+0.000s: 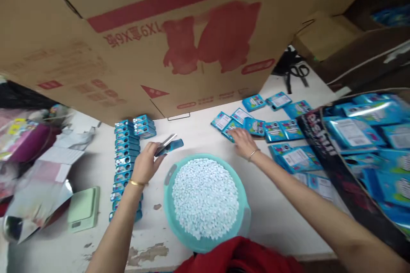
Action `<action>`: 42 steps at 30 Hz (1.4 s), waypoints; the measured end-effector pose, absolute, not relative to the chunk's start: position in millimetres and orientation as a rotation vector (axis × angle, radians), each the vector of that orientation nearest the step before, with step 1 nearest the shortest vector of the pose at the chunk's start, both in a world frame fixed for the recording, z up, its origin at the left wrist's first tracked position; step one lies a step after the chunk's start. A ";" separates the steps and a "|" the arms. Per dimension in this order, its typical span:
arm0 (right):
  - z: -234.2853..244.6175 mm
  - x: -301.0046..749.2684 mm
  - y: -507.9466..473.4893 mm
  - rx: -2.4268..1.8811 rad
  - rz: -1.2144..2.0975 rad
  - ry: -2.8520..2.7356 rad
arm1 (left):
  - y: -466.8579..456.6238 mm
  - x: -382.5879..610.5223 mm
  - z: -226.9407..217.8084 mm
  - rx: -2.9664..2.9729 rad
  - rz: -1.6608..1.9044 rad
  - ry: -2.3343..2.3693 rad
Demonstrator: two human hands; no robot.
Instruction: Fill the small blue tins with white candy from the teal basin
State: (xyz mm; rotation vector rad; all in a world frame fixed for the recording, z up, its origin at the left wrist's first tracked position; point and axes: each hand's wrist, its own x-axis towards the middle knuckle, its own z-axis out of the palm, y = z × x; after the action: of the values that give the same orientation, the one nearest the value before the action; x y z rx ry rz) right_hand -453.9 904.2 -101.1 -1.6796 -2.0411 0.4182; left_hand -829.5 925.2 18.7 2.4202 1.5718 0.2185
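Note:
My left hand (146, 165) is closed around a small blue carton (174, 145) with a shiny silvery edge, above the table left of the basin. Over on the right, my right hand (244, 143) has its fingertips closed on the edge of a flat blue carton (231, 129) in a loose spread of similar ones; its thumb is hidden. Between my forearms stands a turquoise basin (168, 204) filled with small pale pellets (205, 198). Beside my left forearm, a row of filled-out blue cartons (125, 153) stands on the table.
A large cardboard box (134, 64) with red print walls off the back. At right, an open dark-edged box (326, 149) holds many blue cartons. Black scissors (299, 71) lie at the back right. A pale green scale (83, 210) and crumpled packaging (48, 179) are at left.

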 end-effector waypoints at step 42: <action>-36.0 -454.1 727.4 -1.423 1.354 -0.810 | 787.1 -743.0 -73.0 2.044 0.165 1.160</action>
State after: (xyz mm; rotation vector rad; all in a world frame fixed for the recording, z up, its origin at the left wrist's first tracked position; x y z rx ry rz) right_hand -454.1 727.4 -36.0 -1.4234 -0.8099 1.3544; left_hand -743.0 787.1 -73.0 2.0441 1.1602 0.1650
